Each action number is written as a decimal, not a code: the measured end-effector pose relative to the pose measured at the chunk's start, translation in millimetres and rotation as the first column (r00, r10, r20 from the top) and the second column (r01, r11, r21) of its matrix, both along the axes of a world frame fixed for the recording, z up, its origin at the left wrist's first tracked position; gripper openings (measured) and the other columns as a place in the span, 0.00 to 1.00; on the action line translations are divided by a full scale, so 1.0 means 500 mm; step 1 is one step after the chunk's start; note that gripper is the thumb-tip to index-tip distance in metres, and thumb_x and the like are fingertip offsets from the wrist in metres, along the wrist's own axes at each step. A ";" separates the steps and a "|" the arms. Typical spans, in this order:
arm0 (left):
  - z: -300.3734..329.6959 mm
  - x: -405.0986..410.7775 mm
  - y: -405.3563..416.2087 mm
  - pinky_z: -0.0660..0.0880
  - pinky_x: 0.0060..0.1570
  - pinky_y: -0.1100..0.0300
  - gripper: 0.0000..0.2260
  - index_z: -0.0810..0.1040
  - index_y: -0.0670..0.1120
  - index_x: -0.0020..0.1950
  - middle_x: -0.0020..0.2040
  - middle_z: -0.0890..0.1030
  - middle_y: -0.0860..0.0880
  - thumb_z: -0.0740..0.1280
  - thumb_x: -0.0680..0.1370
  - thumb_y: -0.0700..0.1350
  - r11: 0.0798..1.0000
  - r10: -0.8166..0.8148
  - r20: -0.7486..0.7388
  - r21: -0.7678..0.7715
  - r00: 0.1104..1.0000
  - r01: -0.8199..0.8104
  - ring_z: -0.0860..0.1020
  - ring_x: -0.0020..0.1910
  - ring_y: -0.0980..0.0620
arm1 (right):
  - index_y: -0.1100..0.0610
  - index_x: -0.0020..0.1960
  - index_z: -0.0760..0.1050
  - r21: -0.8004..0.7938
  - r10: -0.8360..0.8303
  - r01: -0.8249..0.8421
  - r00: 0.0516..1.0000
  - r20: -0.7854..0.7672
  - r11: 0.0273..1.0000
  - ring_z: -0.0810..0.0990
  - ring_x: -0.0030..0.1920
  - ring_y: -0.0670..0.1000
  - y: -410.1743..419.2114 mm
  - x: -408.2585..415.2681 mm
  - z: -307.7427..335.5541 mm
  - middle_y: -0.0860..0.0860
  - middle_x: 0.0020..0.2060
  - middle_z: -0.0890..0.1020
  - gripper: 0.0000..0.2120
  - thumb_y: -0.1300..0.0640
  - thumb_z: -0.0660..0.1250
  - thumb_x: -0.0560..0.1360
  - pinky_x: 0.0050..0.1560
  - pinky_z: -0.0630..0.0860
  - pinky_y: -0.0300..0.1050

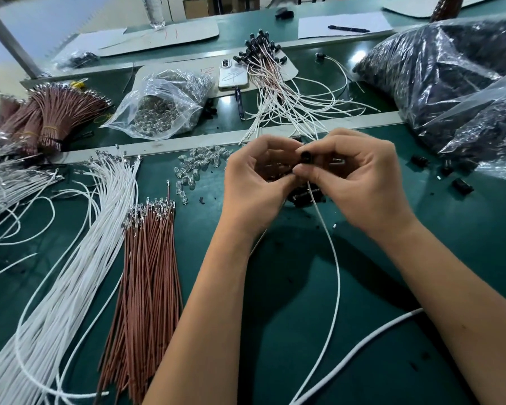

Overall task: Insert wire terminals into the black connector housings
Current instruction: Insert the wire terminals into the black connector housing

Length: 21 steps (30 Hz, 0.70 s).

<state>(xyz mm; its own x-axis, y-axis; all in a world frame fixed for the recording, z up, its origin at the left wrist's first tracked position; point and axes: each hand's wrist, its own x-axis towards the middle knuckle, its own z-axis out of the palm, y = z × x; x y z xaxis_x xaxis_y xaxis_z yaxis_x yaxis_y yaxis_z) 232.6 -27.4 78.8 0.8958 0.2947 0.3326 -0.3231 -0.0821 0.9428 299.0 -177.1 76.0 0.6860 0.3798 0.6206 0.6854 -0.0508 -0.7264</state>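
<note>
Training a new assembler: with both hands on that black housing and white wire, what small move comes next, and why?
Probably push the white wire further into the black housing: the right hand pinches the housing, the left hand meets it, and the wire hangs below them.

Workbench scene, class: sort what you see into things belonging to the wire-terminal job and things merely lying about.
Job: small black plastic connector housing pinched by right hand; left hand; thin white wire; loose brown wires.

Lying about: white phone, clear plastic bottle, black pen.
</note>
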 end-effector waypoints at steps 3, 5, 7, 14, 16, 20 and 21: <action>0.003 -0.002 -0.001 0.82 0.50 0.46 0.14 0.80 0.38 0.50 0.46 0.84 0.35 0.74 0.70 0.24 1.000 -0.011 0.055 -0.011 0.998 0.012 0.84 0.45 0.43 | 0.61 0.51 0.86 0.001 0.020 -0.020 0.998 0.052 1.000 0.81 0.41 0.47 -0.001 -0.003 0.006 0.52 0.41 0.84 0.09 0.61 0.81 0.72 0.45 0.76 0.38; 0.003 -0.003 0.002 0.81 0.48 0.53 0.15 0.80 0.40 0.48 0.44 0.85 0.40 0.74 0.69 0.24 1.000 -0.005 0.074 -0.016 0.997 0.006 0.83 0.44 0.47 | 0.61 0.51 0.86 -0.006 0.033 -0.033 0.997 0.076 0.999 0.82 0.41 0.50 -0.001 -0.008 0.008 0.54 0.41 0.83 0.10 0.60 0.81 0.72 0.43 0.78 0.40; 0.005 -0.003 0.006 0.80 0.46 0.57 0.15 0.80 0.42 0.47 0.42 0.84 0.45 0.74 0.69 0.25 1.000 -0.003 0.084 -0.021 0.996 0.004 0.83 0.42 0.50 | 0.61 0.52 0.86 -0.014 0.040 -0.039 0.995 0.094 0.999 0.82 0.40 0.51 0.001 -0.009 0.010 0.55 0.41 0.83 0.10 0.60 0.81 0.72 0.41 0.79 0.42; 0.016 -0.007 0.031 0.82 0.47 0.54 0.13 0.82 0.44 0.51 0.38 0.82 0.50 0.72 0.74 0.27 0.953 0.213 -0.095 -0.197 0.972 -0.228 0.81 0.40 0.52 | 0.56 0.53 0.86 -0.060 -0.099 0.094 0.992 -0.075 0.994 0.82 0.37 0.45 0.042 -0.008 0.023 0.49 0.39 0.85 0.08 0.54 0.77 0.76 0.41 0.80 0.40; 0.015 -0.006 0.053 0.81 0.46 0.59 0.11 0.83 0.44 0.50 0.41 0.83 0.47 0.70 0.76 0.29 0.853 0.348 -0.188 -0.342 0.918 -0.393 0.82 0.40 0.52 | 0.54 0.49 0.87 -0.210 -0.173 0.168 0.985 -0.007 0.963 0.83 0.37 0.43 0.086 0.015 0.046 0.42 0.37 0.85 0.04 0.54 0.76 0.76 0.42 0.77 0.33; 0.000 -0.001 0.088 0.78 0.38 0.62 0.07 0.80 0.41 0.52 0.42 0.82 0.47 0.67 0.79 0.32 0.616 0.564 -0.354 -0.422 0.746 -0.665 0.79 0.31 0.56 | 0.55 0.51 0.88 -0.562 -0.141 0.169 0.986 0.093 0.810 0.83 0.43 0.46 0.207 0.087 0.084 0.49 0.43 0.87 0.06 0.55 0.74 0.78 0.52 0.78 0.38; -0.004 0.000 0.093 0.77 0.38 0.62 0.06 0.81 0.41 0.52 0.42 0.82 0.47 0.67 0.80 0.32 0.597 0.583 -0.383 -0.397 0.717 -0.697 0.79 0.31 0.56 | 0.56 0.52 0.87 -0.646 -0.117 0.153 0.988 0.098 0.748 0.84 0.48 0.50 0.236 0.103 0.087 0.52 0.47 0.87 0.06 0.56 0.73 0.79 0.57 0.80 0.43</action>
<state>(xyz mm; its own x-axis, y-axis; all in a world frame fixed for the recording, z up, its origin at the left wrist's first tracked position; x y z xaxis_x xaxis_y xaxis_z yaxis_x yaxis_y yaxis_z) 232.7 18.9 76.7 0.4355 0.8816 -0.1820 -0.1770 0.2821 0.9429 350.5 -58.9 119.5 0.7376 0.6089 0.2918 0.6675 -0.5928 -0.4505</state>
